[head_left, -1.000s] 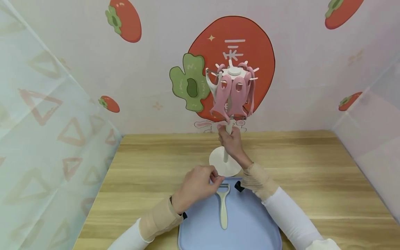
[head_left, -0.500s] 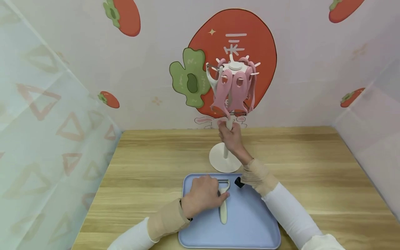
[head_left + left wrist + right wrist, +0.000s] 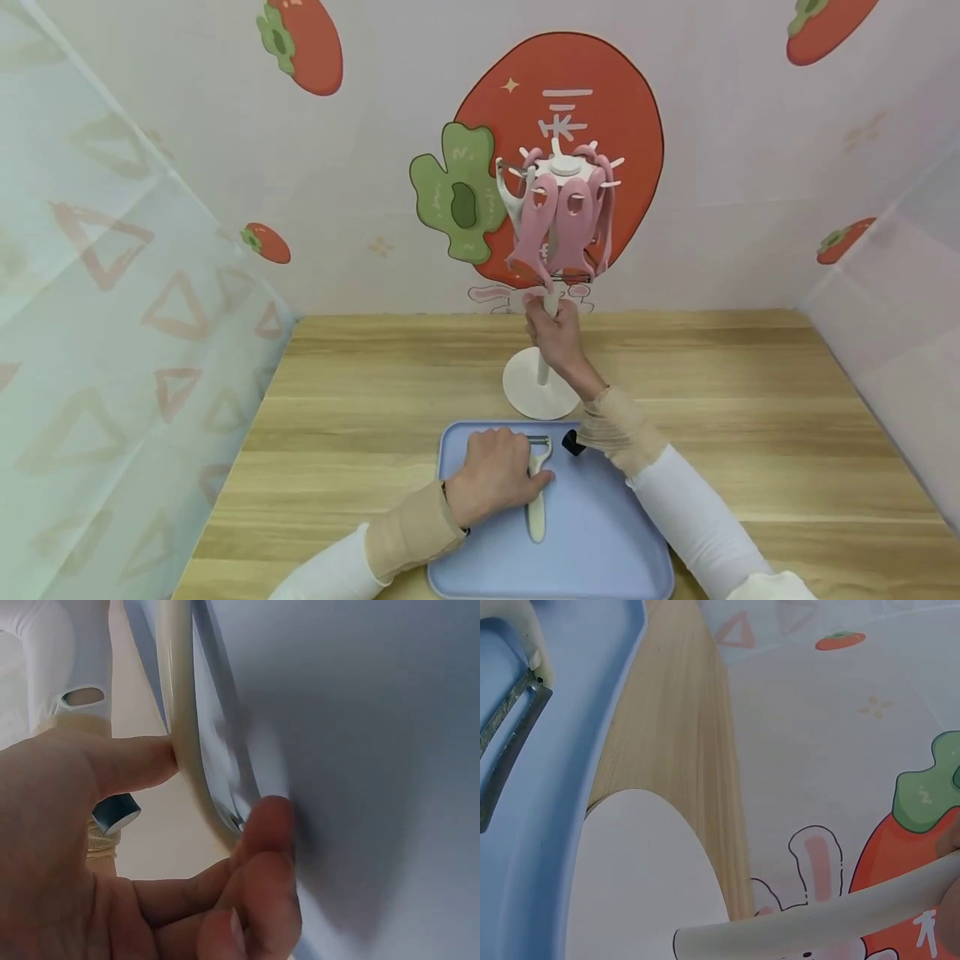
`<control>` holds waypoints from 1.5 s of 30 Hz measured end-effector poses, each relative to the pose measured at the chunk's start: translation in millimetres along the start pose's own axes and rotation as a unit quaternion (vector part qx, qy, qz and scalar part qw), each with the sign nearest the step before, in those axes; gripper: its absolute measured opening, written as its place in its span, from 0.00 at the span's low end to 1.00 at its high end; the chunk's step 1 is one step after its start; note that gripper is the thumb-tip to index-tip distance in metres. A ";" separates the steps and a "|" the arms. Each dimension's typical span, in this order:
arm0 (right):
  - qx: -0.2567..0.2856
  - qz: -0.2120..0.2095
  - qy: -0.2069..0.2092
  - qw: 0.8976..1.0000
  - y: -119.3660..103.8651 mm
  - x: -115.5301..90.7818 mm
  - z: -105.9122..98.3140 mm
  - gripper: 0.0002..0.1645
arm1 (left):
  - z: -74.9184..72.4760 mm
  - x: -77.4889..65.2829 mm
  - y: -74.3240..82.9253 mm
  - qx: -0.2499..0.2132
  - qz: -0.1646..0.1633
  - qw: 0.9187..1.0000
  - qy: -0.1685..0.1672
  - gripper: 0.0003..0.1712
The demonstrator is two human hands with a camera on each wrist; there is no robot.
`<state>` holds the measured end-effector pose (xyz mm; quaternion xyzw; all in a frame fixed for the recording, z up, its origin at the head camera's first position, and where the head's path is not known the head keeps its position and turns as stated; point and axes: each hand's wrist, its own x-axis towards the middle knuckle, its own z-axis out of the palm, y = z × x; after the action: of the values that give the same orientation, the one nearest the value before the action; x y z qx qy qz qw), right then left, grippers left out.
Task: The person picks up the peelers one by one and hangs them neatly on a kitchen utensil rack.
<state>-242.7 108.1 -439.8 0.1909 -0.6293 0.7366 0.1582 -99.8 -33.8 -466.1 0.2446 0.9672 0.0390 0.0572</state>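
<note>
A cream Y-shaped vegetable peeler lies on the blue tray, blade end toward the stand. My left hand is over it; in the left wrist view the thumb presses one side of the peeler's handle and curled fingers meet the other side. My right hand grips the pole of a white rotating utensil stand just under its hanging tools. Several pink peelers and a white peeler hang from the stand's hooks. The right wrist view shows the cream peeler's metal blade.
The stand's round base sits on the wooden table, right behind the tray's far edge. A patterned wall rises at the table's back, with side panels left and right. A black camera piece shows at the right wrist, over the tray.
My left hand has come down from the tray's far edge, toward me, onto the peeler, and its fingers have closed around it. The right hand stays on the pole.
</note>
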 end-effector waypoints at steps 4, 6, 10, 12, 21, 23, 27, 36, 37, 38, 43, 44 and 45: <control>-0.006 0.007 0.000 1.000 0.4 -3.0 1.0 0.32 | 1.1 -0.3 -0.7 -0.016 -0.013 0.999 -0.033 0.35; -0.009 0.005 0.001 1.000 0.9 -3.6 1.1 0.32 | 1.5 -0.2 -2.3 -0.022 -0.014 0.999 -0.041 0.33; -0.013 0.002 0.000 1.000 1.4 -3.6 0.5 0.33 | 0.9 -0.8 -4.7 -0.021 -0.007 0.999 -0.029 0.28; -0.013 0.001 -0.001 1.000 1.3 -3.1 0.3 0.33 | -0.1 -1.4 -5.2 -0.019 -0.004 1.000 -0.018 0.26; -0.001 0.000 -0.005 1.000 0.5 -1.2 1.2 0.31 | -1.5 -4.2 -6.2 -0.021 0.001 1.000 0.001 0.24; -0.002 -0.001 -0.004 1.000 0.0 -0.5 1.3 0.30 | -1.6 -4.6 -6.3 -0.022 0.003 1.000 0.008 0.23; 0.001 -0.006 -0.002 1.000 -0.6 0.6 1.2 0.29 | -5.4 -4.6 -6.8 -0.021 0.000 1.000 0.008 0.21; -0.013 -0.015 -0.004 1.000 0.0 0.9 0.0 0.33 | -22.5 -3.0 -14.0 -0.070 0.003 0.997 -0.011 0.15; -0.012 -0.016 -0.004 1.000 0.4 0.8 0.1 0.33 | -23.9 -2.5 -15.8 -0.086 0.007 0.996 -0.009 0.15; -0.012 -0.017 -0.004 1.000 0.6 0.8 0.2 0.33 | -25.0 -1.9 -17.7 -0.100 0.010 0.995 -0.008 0.14; -0.009 -0.019 -0.005 1.000 1.2 1.8 0.7 0.33 | -31.0 3.2 -28.5 -0.171 0.036 0.985 0.005 0.11; -0.007 -0.020 -0.006 1.000 1.2 1.7 0.5 0.33 | -32.4 4.0 -30.5 -0.179 0.043 0.983 0.010 0.09; -0.005 -0.021 -0.007 1.000 1.2 1.6 0.2 0.33 | -34.1 4.8 -32.3 -0.190 0.048 0.981 0.013 0.07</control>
<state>-244.6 107.7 -440.0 0.2086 -0.6299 0.7287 0.1696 -123.6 -61.5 -436.1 0.2751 0.9299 0.2276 0.0884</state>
